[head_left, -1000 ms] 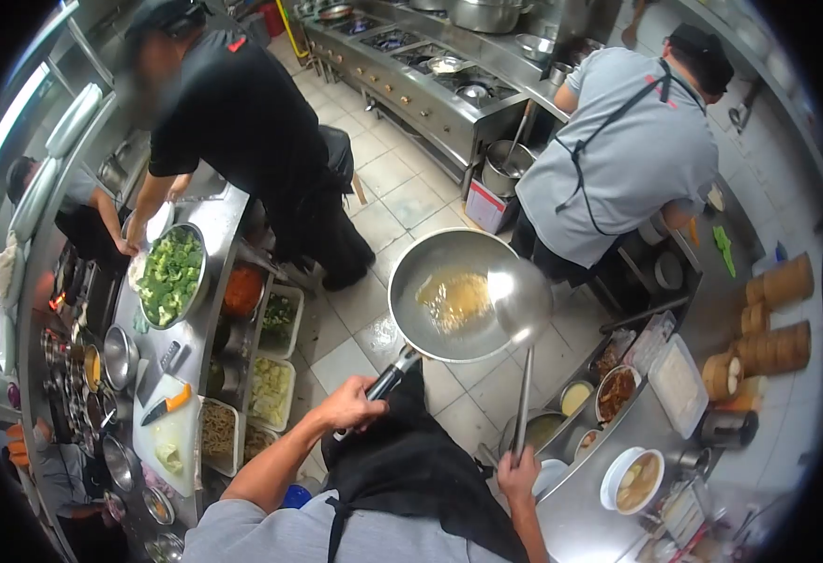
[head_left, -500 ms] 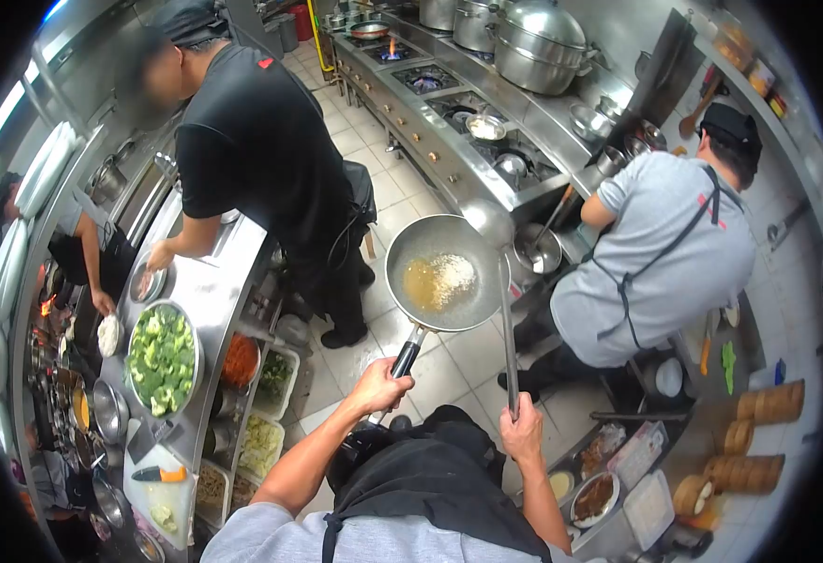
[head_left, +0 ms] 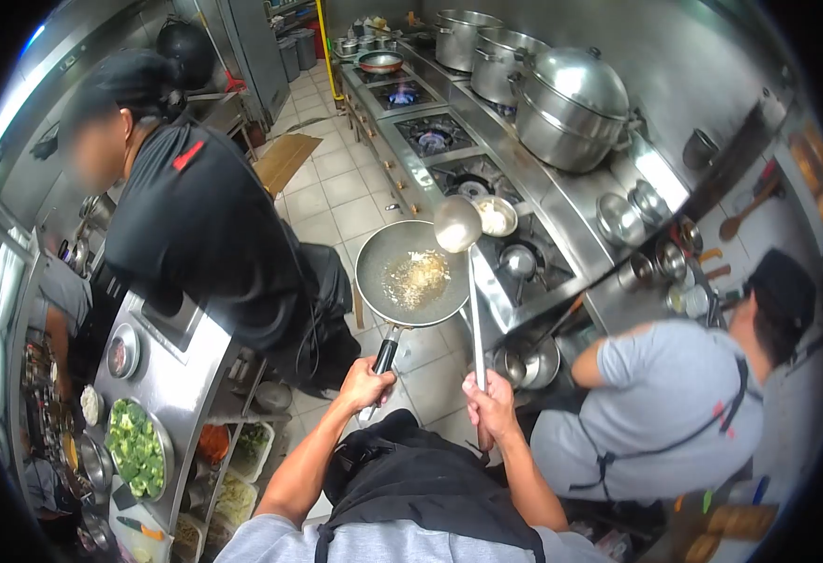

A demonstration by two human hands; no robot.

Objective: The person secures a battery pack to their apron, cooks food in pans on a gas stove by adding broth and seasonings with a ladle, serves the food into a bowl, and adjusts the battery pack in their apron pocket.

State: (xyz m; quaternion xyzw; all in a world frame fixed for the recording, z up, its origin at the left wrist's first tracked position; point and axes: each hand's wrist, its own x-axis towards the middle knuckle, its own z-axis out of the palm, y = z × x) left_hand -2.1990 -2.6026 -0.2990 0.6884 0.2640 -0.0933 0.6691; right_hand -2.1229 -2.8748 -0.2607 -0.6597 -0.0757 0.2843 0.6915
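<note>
My left hand (head_left: 367, 383) is closed around the black handle of a grey frying pan (head_left: 383, 296), which is held up off the stove above the floor. In it, pale finely chopped bits (head_left: 419, 277), perhaps garlic, lie in yellowish oil. My right hand (head_left: 492, 405) grips the long handle of a metal ladle (head_left: 478, 328). The ladle's bowl hangs past the pan's far right rim, close to a small bowl of white food (head_left: 496, 218) on the stove. Whether the ladle contains anything, I cannot tell.
Ahead runs a gas range (head_left: 433, 134) with one burner lit blue and large steel pots (head_left: 575, 108) behind. A co-worker in black (head_left: 214, 216) stands left by a steel counter (head_left: 186, 366) bearing broccoli (head_left: 137, 448). Another in grey (head_left: 655, 403) bends close on my right.
My view has turned toward the range. The pan and ladle have come nearer to the stove, and the chopped bits have spread out and look browner. The black-clad co-worker has shifted left in view.
</note>
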